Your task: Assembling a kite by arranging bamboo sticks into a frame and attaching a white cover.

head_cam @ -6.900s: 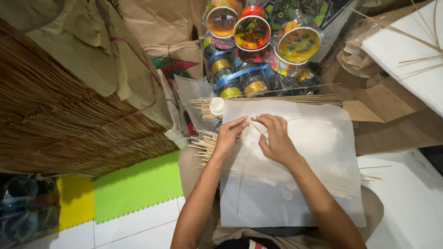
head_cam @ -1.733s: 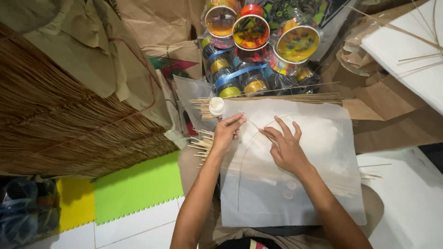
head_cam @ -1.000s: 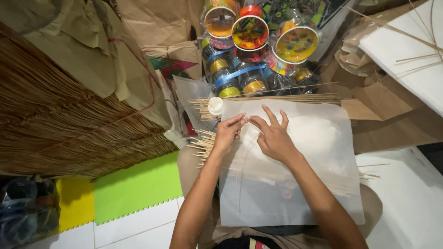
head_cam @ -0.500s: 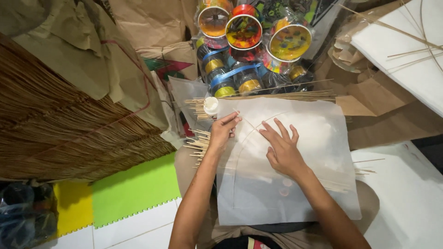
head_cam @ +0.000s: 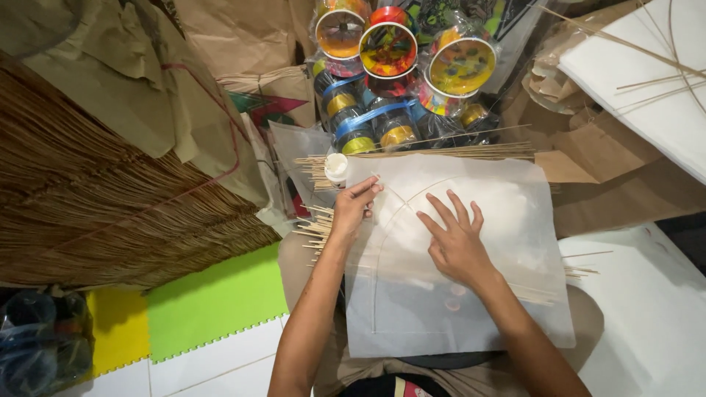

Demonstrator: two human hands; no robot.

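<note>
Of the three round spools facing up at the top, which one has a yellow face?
The right-hand spool, nearest the white sheets; the left spool is orange and the middle spool is red-rimmed and multicoloured.

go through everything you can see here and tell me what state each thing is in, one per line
White paper sheet: lying flat, thin curved stick under it.
Left hand: fingertips pinched at the sheet's upper left edge.
Right hand: open, fingers spread, pressing flat on the sheet.
Small white bottle: upright, capped, beside the sheet's corner.
Thin sticks: loose bundle lying along the sheet's top edge.
Colourful spools: stacked, wrapped in clear plastic.
</note>
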